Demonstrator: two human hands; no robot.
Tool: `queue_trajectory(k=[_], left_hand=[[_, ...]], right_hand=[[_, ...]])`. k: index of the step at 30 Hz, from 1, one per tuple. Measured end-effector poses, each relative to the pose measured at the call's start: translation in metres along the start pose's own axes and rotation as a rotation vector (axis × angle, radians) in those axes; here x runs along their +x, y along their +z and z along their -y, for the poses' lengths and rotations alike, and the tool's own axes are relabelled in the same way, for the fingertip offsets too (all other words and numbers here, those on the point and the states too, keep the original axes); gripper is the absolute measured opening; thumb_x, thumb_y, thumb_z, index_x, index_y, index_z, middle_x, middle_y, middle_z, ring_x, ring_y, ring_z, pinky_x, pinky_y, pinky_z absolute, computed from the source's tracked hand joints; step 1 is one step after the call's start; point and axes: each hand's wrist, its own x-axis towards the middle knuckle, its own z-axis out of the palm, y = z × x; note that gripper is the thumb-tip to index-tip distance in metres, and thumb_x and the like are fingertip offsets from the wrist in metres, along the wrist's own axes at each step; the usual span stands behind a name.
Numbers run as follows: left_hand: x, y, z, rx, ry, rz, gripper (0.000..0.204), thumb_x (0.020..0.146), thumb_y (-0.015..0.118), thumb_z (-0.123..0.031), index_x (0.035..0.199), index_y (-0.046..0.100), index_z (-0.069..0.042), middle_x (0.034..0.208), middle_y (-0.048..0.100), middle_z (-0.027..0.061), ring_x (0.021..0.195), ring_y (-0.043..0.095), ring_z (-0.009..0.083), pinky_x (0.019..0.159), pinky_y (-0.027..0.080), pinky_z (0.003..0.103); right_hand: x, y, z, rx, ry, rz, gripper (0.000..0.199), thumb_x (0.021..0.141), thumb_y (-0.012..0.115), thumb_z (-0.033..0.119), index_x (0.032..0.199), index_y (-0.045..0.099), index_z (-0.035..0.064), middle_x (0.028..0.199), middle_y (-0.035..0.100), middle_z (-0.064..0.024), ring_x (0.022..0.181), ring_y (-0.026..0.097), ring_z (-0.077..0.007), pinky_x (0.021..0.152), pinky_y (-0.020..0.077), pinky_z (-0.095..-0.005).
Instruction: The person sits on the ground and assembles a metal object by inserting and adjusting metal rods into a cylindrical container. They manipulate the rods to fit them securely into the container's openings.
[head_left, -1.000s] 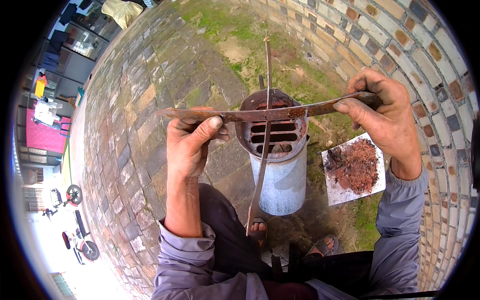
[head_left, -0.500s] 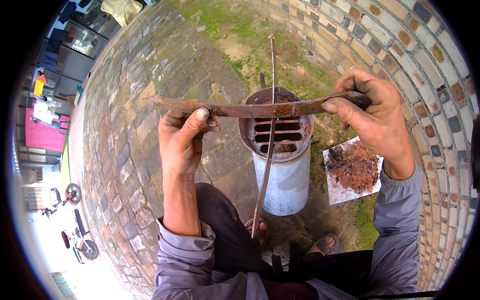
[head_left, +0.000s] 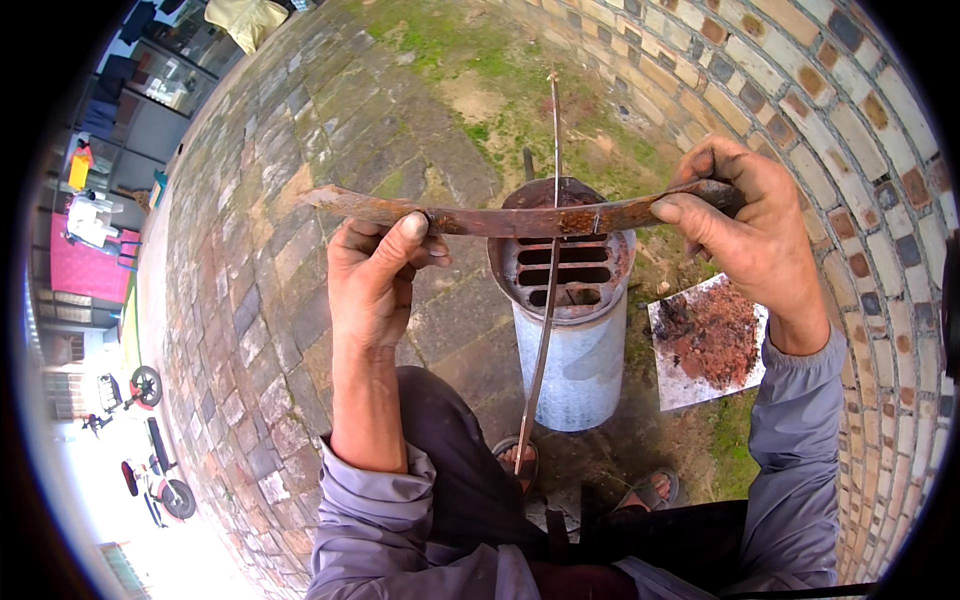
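Bright daylight, blown-out glare lower left

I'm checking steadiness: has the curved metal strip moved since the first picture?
Yes: against the brick wall, the curved metal strip has shifted left in view, its left end also higher.

the wide rusty strip [head_left: 505,222] has shifted leftward.

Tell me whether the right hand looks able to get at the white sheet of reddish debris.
Likely not yet: the right hand grips the wide rusty strip. Freed, it probably could; nothing visible blocks the white sheet on that side.
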Motion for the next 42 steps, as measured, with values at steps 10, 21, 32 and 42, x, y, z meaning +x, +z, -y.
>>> queue_trajectory(k=[10,21,32,42], left_hand=[[0.000,0.005,0.001,-0.005,-0.023,0.015,0.023,0.095,0.067,-0.021,0.102,0.066,0.002,0.086,0.069,0.0116,0.075,0.068,0.0212,0.067,0.057,0.035],[-0.003,0.010,0.001,0.108,-0.082,0.102,0.024,0.093,0.069,-0.019,0.103,0.068,0.003,0.088,0.071,0.0134,0.074,0.069,0.0212,0.068,0.056,0.033],[-0.003,0.008,0.002,0.088,-0.102,0.086,0.021,0.090,0.072,-0.015,0.100,0.070,0.003,0.088,0.072,0.0126,0.073,0.068,0.0196,0.068,0.057,0.033],[0.000,0.000,0.004,0.126,-0.121,0.142,0.016,0.086,0.075,-0.009,0.097,0.072,0.002,0.085,0.073,0.0095,0.074,0.068,0.0164,0.067,0.056,0.030]], right_hand=[[-0.001,-0.005,-0.002,0.147,0.097,-0.093,0.032,0.083,0.080,0.013,0.100,0.059,-0.0053,0.077,0.063,-0.0051,0.061,0.061,-0.0082,0.052,0.0500,-0.0218],[-0.011,-0.022,0.003,0.082,0.099,-0.103,0.026,0.085,0.078,0.011,0.097,0.059,-0.0015,0.080,0.061,-0.0036,0.062,0.059,-0.0071,0.054,0.0490,-0.0208],[-0.012,-0.021,0.000,0.045,0.067,-0.098,0.025,0.086,0.077,0.012,0.097,0.059,-0.0016,0.080,0.060,-0.0028,0.063,0.059,-0.0070,0.054,0.0491,-0.0213],[-0.014,-0.021,0.007,-0.021,0.028,-0.049,0.022,0.084,0.076,0.008,0.089,0.057,0.0001,0.074,0.057,-0.0015,0.062,0.057,-0.0057,0.054,0.0465,-0.0217]])
